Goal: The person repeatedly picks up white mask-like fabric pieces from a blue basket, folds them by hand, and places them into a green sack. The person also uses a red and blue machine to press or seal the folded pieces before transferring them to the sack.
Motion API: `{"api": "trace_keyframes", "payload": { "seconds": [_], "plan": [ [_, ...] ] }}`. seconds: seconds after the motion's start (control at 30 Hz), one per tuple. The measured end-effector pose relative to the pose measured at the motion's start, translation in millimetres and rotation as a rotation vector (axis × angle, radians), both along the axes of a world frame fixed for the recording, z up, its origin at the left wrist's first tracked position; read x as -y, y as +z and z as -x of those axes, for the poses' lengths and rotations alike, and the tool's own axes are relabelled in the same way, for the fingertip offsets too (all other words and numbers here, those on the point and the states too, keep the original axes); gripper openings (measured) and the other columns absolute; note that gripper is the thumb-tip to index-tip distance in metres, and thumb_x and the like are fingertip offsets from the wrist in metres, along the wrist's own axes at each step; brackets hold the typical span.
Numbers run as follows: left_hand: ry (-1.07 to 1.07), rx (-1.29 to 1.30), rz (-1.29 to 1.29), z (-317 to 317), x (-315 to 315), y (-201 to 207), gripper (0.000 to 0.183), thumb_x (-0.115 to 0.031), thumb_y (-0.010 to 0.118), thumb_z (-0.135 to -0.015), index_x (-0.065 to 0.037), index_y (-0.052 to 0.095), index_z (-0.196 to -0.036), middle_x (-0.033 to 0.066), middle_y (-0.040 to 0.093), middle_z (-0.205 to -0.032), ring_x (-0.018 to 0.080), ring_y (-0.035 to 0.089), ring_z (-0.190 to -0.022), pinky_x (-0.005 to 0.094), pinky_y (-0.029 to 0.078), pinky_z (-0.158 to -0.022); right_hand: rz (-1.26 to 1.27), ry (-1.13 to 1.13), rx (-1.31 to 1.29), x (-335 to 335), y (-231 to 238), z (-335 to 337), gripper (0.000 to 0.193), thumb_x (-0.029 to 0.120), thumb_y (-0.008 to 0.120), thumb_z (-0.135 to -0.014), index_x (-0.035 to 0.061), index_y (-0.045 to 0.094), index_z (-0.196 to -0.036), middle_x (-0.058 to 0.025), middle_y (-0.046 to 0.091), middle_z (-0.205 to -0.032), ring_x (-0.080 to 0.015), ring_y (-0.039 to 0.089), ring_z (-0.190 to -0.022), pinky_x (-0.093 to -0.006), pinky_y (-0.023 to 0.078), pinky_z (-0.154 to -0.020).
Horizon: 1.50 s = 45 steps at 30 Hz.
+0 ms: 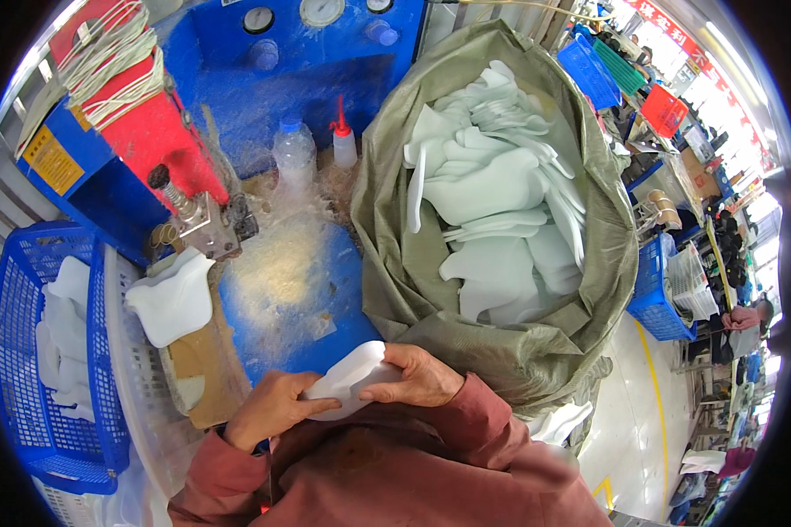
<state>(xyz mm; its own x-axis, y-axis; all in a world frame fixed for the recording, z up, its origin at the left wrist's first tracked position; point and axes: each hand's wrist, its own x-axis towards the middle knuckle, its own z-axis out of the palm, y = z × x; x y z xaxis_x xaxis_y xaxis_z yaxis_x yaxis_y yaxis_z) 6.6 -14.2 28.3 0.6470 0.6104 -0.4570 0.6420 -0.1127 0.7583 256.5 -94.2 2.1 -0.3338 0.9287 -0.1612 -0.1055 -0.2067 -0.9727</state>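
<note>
Close to my body, both hands hold one white curved sheet piece [350, 378], smooth and bent, its exact kind unclear. My left hand [277, 406] grips its left edge, the thumb laid along the near side. On the right edge my right hand [420, 378] pinches it between thumb and fingers. A similar white piece [174, 299] rests by the machine's metal head [204, 230] at the left. Beyond my right hand stands an olive woven sack [387, 263], its mouth spread wide around a heap of pale, flat shaped pieces [492, 189].
A blue machine body [325, 83] with gauges and a red arm [149, 105] rises ahead. Pale dust covers the blue work surface [325, 290]. A clear bottle [294, 158] and a red-tipped squeeze bottle [344, 145] stand behind. A blue basket [110, 413] sits left.
</note>
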Motion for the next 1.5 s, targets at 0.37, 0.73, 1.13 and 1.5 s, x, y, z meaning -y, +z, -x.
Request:
{"api": "trace_keyframes", "payload": {
  "seconds": [0.37, 0.73, 1.13, 1.5],
  "plan": [
    [-0.019, 0.090, -0.234, -14.0, 11.6, -17.9, 0.028, -0.025, 0.080, -0.084, -0.003, 0.076, -0.101, 0.0213, 0.070, -0.079, 0.0339, 0.070, -0.069, 0.0396, 0.052, -0.061, -0.219, -0.176, 0.152, 6.0, -13.8, 5.1, 0.025, 0.013, 0.075, -0.094, 0.0021, 0.069, -0.116, -0.0049, 0.071, -0.104, -0.0128, 0.063, -0.094, -0.0308, 0.053, -0.085],
    [-0.189, -0.037, 0.098, -21.3, -4.9, 6.1, 0.024, -0.014, 0.080, -0.081, 0.002, 0.075, -0.098, 0.0133, 0.074, -0.073, 0.0135, 0.071, -0.064, 0.0298, 0.053, -0.061, -0.048, -0.437, -0.037, 52.3, -26.9, -13.7, 0.030, 0.024, 0.075, -0.094, -0.0001, 0.070, -0.111, -0.0038, 0.072, -0.096, -0.0115, 0.062, -0.090, -0.0329, 0.053, -0.081],
    [-0.390, 0.102, 0.540, -130.0, 42.4, -27.0, 0.066, -0.018, 0.081, -0.088, 0.003, 0.053, -0.144, 0.0125, 0.072, -0.115, 0.0173, 0.071, -0.091, 0.0310, 0.057, -0.079, 0.121, -0.780, -0.204, 223.0, -73.1, -76.1, 0.045, 0.019, 0.070, -0.098, -0.0007, 0.058, -0.137, -0.0065, 0.067, -0.123, -0.0154, 0.060, -0.115, -0.0345, 0.048, -0.101],
    [-0.210, 0.494, 0.471, -32.2, 36.7, -26.6, 0.066, -0.024, 0.071, -0.097, -0.007, 0.042, -0.154, 0.0082, 0.071, -0.096, 0.0126, 0.065, -0.073, 0.0275, 0.055, -0.066, -0.130, -0.719, -0.013, 174.6, -28.0, -40.5, 0.046, 0.014, 0.065, -0.094, -0.0071, 0.054, -0.133, -0.0159, 0.067, -0.124, -0.0248, 0.065, -0.113, -0.0393, 0.050, -0.100]
  ]
}}
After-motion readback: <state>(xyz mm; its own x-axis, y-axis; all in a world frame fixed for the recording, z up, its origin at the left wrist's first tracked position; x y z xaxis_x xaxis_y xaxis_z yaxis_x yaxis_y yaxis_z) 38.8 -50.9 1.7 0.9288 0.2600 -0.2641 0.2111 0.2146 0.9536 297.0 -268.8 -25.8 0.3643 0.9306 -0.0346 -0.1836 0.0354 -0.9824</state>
